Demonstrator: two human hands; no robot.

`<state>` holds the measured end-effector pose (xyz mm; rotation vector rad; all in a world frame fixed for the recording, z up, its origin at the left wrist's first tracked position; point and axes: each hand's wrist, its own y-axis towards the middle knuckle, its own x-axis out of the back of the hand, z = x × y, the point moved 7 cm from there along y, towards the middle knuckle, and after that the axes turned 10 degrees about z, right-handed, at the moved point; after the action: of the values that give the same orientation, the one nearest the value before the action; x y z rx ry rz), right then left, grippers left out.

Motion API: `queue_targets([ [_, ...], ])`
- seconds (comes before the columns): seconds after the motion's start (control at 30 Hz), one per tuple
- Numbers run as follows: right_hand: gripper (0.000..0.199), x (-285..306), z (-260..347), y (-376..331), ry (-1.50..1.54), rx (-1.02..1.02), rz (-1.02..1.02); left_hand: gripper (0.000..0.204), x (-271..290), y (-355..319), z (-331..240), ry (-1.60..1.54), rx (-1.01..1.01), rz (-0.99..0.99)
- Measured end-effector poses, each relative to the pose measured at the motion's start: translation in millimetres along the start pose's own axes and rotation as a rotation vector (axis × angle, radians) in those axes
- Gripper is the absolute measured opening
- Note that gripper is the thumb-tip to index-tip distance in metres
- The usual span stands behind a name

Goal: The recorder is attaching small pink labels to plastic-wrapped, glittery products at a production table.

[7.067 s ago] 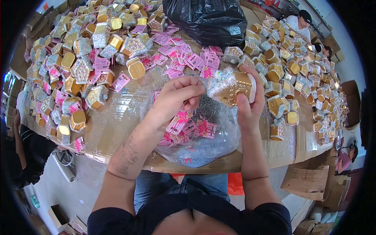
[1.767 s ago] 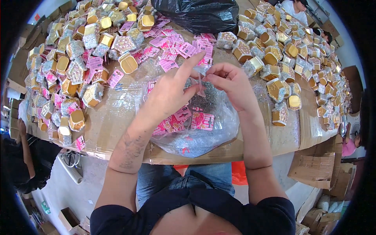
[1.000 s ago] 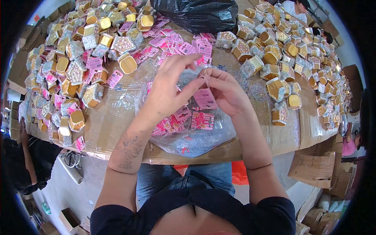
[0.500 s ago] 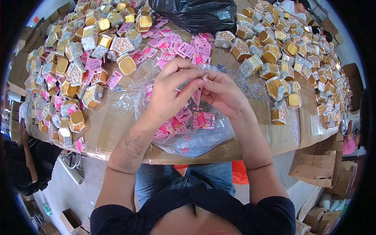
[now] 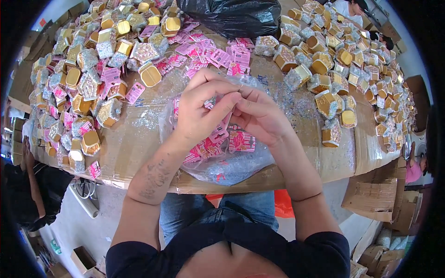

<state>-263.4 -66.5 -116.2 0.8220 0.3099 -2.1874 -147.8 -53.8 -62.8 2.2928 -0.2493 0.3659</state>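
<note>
pinching, apparently, a pink card [image 5: 226,121] between both hands [image 5: 200,111], held together presumably for fine control, above loose tags [image 5: 242,141] on a clear bag [image 5: 238,173], likely for easy reach.

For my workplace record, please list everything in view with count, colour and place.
Table: one, brown, centre
House-shaped ornaments: many, gold and white, heaped left and right
Clear bag: one, transparent, near edge
Cards: many, pink, across table and clear bag
Black bag: one, black, table's far side
Boxes: several, brown, both sides
Red material: count unclear, red, below table
Other people: several, varied clothing, both sides
Jeans: one pair, blue, lower centre
Left hand: one, bare, centre
Right hand: one, bare, centre
</note>
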Motion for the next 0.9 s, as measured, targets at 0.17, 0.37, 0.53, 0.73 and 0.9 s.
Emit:
queue_targets([
  [0.17, 0.019, 2, -4, 0, 0.054, 0.002, 0.003, 0.007, -6, -3, 16, -0.346, 0.147, 0.004],
  [0.37, 0.016, 4, -3, -2, 0.042, -0.033, 0.015, 0.006, -11, -4, 22, -0.599, 0.211, 0.016],
  [0.53, 0.013, 4, 4, -3, -0.090, -0.010, -0.050, 0.007, -2, 0, 5, -0.217, 0.066, 0.015],
  [0.73, 0.017, 2, 50, -13, -0.623, 0.341, -0.250, 0.006, -2, -1, 6, -0.134, 0.109, -0.014],
  [0.9, 0.043, 44, 131, -56, -1.960, 0.545, -0.992, 0.003, -8, -3, 13, -0.453, 0.251, -0.081],
])
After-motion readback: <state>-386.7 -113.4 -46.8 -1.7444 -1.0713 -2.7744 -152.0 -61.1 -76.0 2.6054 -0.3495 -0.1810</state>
